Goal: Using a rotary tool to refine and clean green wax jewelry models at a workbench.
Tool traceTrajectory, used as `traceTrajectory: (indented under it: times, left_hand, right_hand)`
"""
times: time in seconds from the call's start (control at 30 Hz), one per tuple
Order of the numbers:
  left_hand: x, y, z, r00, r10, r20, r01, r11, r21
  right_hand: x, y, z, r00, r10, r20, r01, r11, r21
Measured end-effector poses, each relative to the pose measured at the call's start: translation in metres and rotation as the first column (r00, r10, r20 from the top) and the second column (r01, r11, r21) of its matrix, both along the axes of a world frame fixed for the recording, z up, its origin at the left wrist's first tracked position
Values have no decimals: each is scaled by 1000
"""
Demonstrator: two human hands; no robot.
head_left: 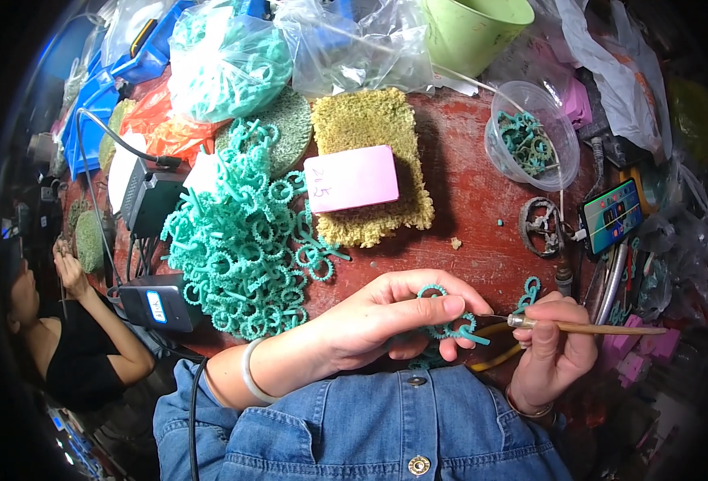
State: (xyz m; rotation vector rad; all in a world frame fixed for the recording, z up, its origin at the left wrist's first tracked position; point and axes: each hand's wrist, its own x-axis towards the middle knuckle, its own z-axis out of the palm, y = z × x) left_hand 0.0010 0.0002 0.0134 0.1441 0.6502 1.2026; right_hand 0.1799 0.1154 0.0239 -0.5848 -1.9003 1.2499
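Note:
My left hand (394,309) is closed on a teal beaded ring piece (460,327) with a short stem, held between thumb and fingers above my lap. In my right hand (558,353) is a slim wooden-handled needle tool (598,328) with a metal collar. Its thin tip points left and reaches close to my left fingertips; whether it touches the ring is too small to tell. More teal rings (528,295) lie just behind my right hand. A large heap of similar teal ring pieces (246,248) covers the table to the left of my left hand.
A pink card (352,178) lies on a yellow-green fuzzy block (362,112). At the right stand a clear tub (494,156) with teal scraps and a lit phone (613,215). A black box (157,307) with cables sits left. Another person (81,345) works at far left.

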Motion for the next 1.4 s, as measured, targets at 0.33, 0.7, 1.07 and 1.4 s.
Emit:
traceTrajectory:
  times: [0.33,0.7,1.07,1.4]
  left_hand:
    - [-1,0,2,1000,7,2,-8,999,35]
    - [-1,1,3,999,16,-29,-15,999,35]
    - [0,1,2,1000,16,-13,-15,999,33]
    - [0,0,3,999,-12,-32,13,999,40]
  right_hand:
    - [-1,5,-2,983,162,-90,-143,971,190]
    - [-2,5,-2,982,164,-93,-134,953,270]
    - [-2,6,-1,977,202,-65,-179,950,255]
    - [3,2,1,984,162,-75,-178,923,-341]
